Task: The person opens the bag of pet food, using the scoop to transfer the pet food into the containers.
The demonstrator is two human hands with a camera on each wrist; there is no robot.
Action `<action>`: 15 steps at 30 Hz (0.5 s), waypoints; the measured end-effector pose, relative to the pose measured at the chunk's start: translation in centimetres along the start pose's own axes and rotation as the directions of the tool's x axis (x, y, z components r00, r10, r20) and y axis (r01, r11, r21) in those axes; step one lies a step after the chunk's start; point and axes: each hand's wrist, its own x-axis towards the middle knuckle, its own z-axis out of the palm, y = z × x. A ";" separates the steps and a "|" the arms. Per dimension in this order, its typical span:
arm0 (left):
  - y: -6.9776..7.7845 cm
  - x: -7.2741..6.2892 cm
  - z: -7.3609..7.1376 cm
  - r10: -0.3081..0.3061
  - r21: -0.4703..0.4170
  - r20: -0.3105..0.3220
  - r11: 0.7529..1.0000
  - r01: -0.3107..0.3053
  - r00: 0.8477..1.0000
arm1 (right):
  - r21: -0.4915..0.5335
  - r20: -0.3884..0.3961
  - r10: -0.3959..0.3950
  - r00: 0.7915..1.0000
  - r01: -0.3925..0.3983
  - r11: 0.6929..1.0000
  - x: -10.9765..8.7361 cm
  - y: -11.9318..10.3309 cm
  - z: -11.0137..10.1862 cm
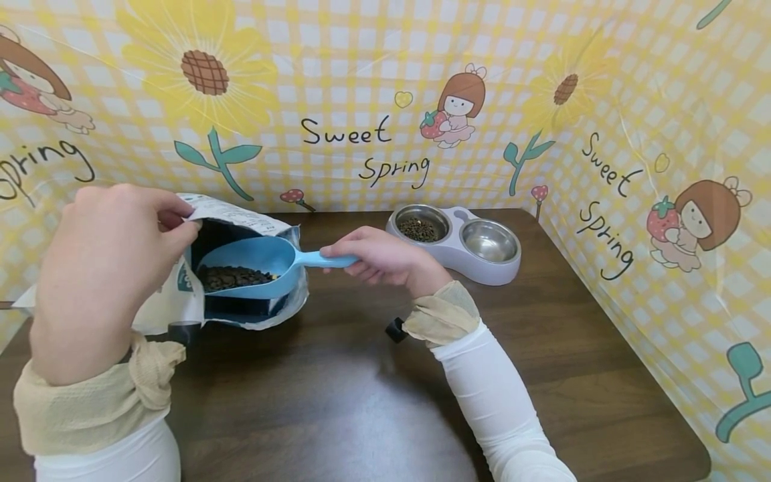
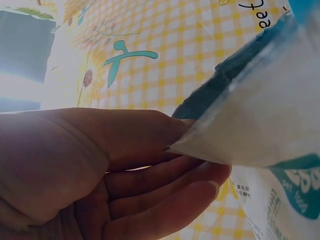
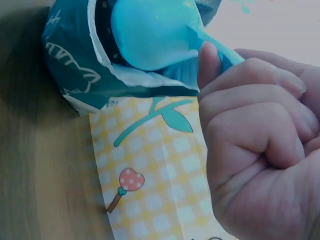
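A blue scoop (image 1: 265, 251) holding dark brown kibble (image 1: 235, 278) sits in the mouth of a white and teal pet food bag (image 1: 175, 301), which lies on its side at the left. My right hand (image 1: 379, 258) grips the scoop's handle, with fingers curled round it in the right wrist view. At the bag's upper edge, my left hand (image 1: 108, 261) pinches the rim between thumb and fingers. The left wrist view shows the bag's corner (image 2: 210, 140) between thumb and fingers. Much of the bag's inside is hidden behind the scoop.
A pale lilac double pet bowl (image 1: 454, 258) stands at the back right of the brown table (image 1: 361, 402). Its left steel bowl (image 1: 418, 214) contains kibble; the right steel bowl (image 1: 490, 241) shows bare metal. Yellow checked cloth (image 1: 337, 80) hangs behind and along the right side.
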 end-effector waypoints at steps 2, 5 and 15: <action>0.0 0.0 0.0 0.002 0.001 -0.003 1.000 -0.002 1.000 | 0.011 0.011 0.010 1.000 -0.010 1.000 -0.2 0.0 -0.4; 0.0 0.0 0.1 0.006 0.004 -0.008 1.000 -0.006 1.000 | 0.027 0.023 0.020 1.000 -0.021 0.999 -0.4 0.0 -1.0; 0.0 0.2 0.0 -0.003 -0.006 -0.010 1.000 0.003 1.000 | -0.026 0.041 0.012 0.999 -0.011 1.000 -1.7 0.0 -3.5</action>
